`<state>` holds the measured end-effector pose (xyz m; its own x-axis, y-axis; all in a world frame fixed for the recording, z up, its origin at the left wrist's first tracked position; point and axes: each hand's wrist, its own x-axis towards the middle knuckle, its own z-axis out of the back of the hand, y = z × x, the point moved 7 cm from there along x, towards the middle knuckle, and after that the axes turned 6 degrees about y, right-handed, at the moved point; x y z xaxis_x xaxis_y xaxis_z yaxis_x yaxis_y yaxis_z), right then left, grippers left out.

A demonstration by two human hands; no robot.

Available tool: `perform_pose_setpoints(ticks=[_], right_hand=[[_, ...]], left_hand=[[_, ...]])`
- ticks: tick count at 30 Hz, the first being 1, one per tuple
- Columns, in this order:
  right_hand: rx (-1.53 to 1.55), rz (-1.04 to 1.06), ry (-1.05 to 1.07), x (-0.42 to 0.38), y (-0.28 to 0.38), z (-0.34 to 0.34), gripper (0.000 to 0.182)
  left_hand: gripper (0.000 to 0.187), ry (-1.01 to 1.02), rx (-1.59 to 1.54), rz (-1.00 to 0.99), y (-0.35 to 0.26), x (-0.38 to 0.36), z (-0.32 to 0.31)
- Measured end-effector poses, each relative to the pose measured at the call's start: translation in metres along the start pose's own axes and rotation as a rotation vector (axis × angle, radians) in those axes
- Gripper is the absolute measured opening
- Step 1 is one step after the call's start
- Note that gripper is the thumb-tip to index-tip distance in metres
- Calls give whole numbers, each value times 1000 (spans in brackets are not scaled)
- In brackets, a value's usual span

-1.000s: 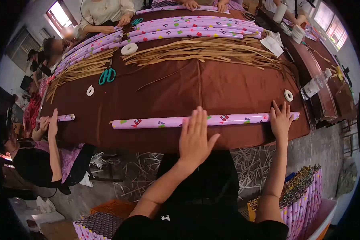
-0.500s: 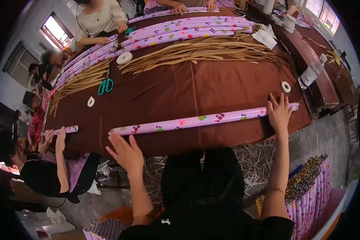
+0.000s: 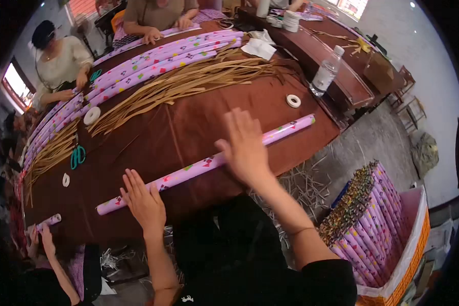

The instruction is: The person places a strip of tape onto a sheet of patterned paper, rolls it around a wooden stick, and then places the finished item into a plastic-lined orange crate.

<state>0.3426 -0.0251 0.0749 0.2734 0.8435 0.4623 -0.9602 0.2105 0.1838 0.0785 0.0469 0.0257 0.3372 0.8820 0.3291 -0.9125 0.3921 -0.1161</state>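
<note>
A long pink roll of patterned paper point(image 3: 188, 174) lies slantwise across the brown cloth of the table. My left hand point(image 3: 144, 200) rests flat over the roll, inward from its left end, fingers stretched out and pointing away from me. Over the right half of the roll is my right hand point(image 3: 246, 145), palm down, fingers extended and slightly blurred, thumb out to the left. It hides a stretch of the roll behind it. Neither hand is wrapped around anything. A white tape ring point(image 3: 293, 101) lies beyond the roll's right end.
Brown paper strips point(image 3: 188, 89) and more pink rolls point(image 3: 153, 64) lie across the far side. Teal scissors point(image 3: 77, 157) sit at left, a water bottle point(image 3: 326, 71) at the right edge. A crate point(image 3: 415, 239) of finished rolls stands on the floor. Co-workers' hands work at the table's far and left sides.
The view has turned right. My right hand has moved from near the roll's right end toward its middle. My left hand has shifted inward from the left end onto the roll.
</note>
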Motion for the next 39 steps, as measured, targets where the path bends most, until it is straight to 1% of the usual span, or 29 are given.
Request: perform_pose_setpoints(ticks=[1,2,3,4,6,7,10,14,16,17,18,20,21,22,23,24,25,26,27,29,30,31,33,34,35,36,37,38,39], right_hand=[[265,110,128,-4,44,0,69],[293,247,157,-22,81,-24,73],[366,331,117,-40,112,-35,76],[417,381,189,-52,132,-45,77],[423,397,196,-60,133,-53,75],[342,403,174,-59,121,-53,73],[252,265,230,-53,47,-30,70],[-142,-123,85,-52,-119,5,60],[-248,-292,17,-59,-203,19,55],[-266,-376,-2,-62,-242,21,54],[-315,-505,138,-65,-276,22,55],[-277,-574,4,-71,-310,33,59],[-297,-542,-124,-72,-312,42,67],[-295,-431,-136,-63,-288,51,71],[-293,-326,-146,-59,-261,59,75],[-179,-156,-89,-50,-232,56,86],[-111,-15,25,-42,-199,52,89],[-70,120,131,-40,-173,41,86],[-11,212,194,-42,-159,26,75],[44,210,151,-40,-157,16,62],[26,292,93,-41,-149,25,54],[-22,349,90,-45,-146,28,53],[-140,496,12,-60,-133,44,53],[-171,509,58,-70,-131,53,55],[-169,490,94,-83,-130,61,55],[-149,512,29,-94,-123,73,57],[-157,463,61,-112,-132,68,49],[-198,460,-16,-135,-143,61,42],[-185,338,41,-155,-155,53,40]], left_hand=[[58,40,21,17,1,1,-2],[58,33,19,-3,0,0,-1],[58,21,20,-18,0,-1,-1],[57,19,31,-27,2,-1,-3],[57,29,37,-20,2,0,-3],[56,38,44,-4,2,0,-4],[56,39,26,-3,2,0,-7],[56,45,29,12,4,-1,-9],[56,56,58,23,6,-1,-10],[56,52,55,19,5,-2,-10],[56,55,58,22,4,-2,-10],[56,43,67,23,5,-2,-5],[58,64,59,4,4,-3,-4],[59,84,51,-13,2,-4,-3],[67,127,50,4,3,-3,-2],[72,210,53,10,2,-4,1],[78,293,58,13,0,-5,4],[71,214,31,-48,-4,-7,14],[71,202,46,-52,0,-6,16],[53,238,23,-173,8,-7,14],[42,158,-11,-179,2,-4,25],[42,147,10,-150,4,1,34],[42,304,-107,-200,8,6,42],[40,221,-98,-311,10,5,49],[40,214,-82,-258,16,9,57],[39,316,-127,-316,9,13,60],[37,418,-175,-368,2,13,63],[38,378,-196,-414,-6,14,72],[39,335,-213,-463,-17,16,80]])
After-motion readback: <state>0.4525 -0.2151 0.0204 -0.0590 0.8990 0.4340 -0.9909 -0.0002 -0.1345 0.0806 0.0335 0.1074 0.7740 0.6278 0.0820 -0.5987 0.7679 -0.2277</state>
